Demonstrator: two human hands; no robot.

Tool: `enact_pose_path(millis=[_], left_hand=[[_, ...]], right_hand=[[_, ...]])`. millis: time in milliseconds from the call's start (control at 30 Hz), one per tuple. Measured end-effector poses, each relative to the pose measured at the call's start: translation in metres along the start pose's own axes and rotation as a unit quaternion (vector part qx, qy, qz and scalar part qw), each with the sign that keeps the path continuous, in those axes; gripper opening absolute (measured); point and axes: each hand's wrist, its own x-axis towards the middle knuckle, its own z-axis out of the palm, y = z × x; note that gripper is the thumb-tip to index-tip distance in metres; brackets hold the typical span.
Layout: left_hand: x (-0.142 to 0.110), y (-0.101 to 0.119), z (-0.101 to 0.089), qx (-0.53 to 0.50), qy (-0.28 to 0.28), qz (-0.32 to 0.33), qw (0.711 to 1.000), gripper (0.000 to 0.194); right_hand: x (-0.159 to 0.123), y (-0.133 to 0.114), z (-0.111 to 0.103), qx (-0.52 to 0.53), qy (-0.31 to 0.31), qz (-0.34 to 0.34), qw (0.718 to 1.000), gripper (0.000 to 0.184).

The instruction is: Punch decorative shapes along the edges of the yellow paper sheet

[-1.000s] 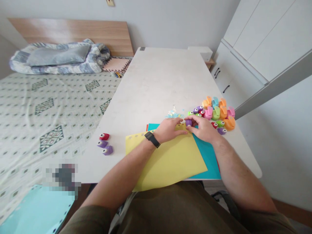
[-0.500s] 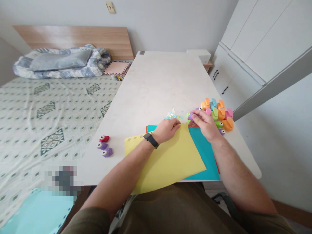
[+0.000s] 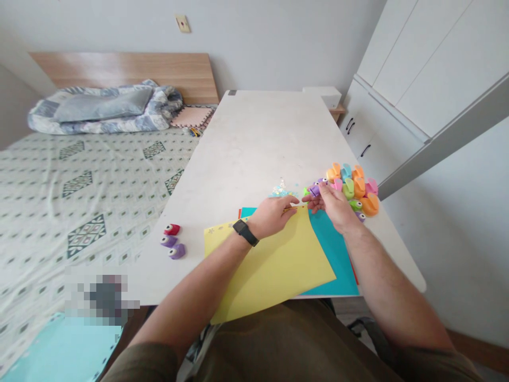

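A sheet of yellow paper lies over a blue sheet, and cut shapes line its top edge at the left. My left hand, a dark watch on its wrist, pinches the sheet's top edge between thumb and fingers. Just right of the paper's top corner, my right hand holds a small purple paper punch, thumb on top and fingers beneath. The punch appears apart from the paper. A bright green punch shows partly behind the right fingertips. Small paper cut-outs lie beyond the left hand.
Several colourful paper punches, among them an orange one, cluster right of my right hand. One red punch and two purple ones stand at the table's left. A bed adjoins the table on the left; a white cabinet stands right.
My right hand has turned, with its fingers now extended under the purple punch. My left fingers have loosened slightly at the paper's edge. The view has tipped up a little.
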Motion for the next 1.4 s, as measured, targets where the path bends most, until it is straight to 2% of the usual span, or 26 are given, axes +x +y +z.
enact_pose_path(millis=[400, 733, 933, 1233, 1400], left_hand=[[-0.007, -0.008, 0.003, 0.019, 0.012, 0.024, 0.999, 0.020], [-0.009, -0.003, 0.002, 0.019, 0.017, 0.034, 0.999, 0.020], [-0.010, -0.003, 0.004, 0.023, 0.015, 0.029, 0.999, 0.024], [-0.012, -0.004, 0.006, 0.037, 0.013, 0.046, 0.998, 0.022], [-0.014, -0.004, 0.005, 0.031, 0.012, 0.044, 0.998, 0.021]], right_hand=[[0.001, -0.003, 0.003, 0.013, -0.006, 0.022, 1.000, 0.055], [0.003, -0.001, 0.001, 0.042, -0.008, 0.033, 0.999, 0.051], [0.002, 0.002, 0.004, 0.022, -0.005, 0.036, 0.999, 0.055], [-0.001, 0.002, 0.012, -0.013, -0.036, -0.010, 0.999, 0.037], [-0.003, 0.001, 0.016, 0.006, -0.052, 0.027, 0.998, 0.047]])
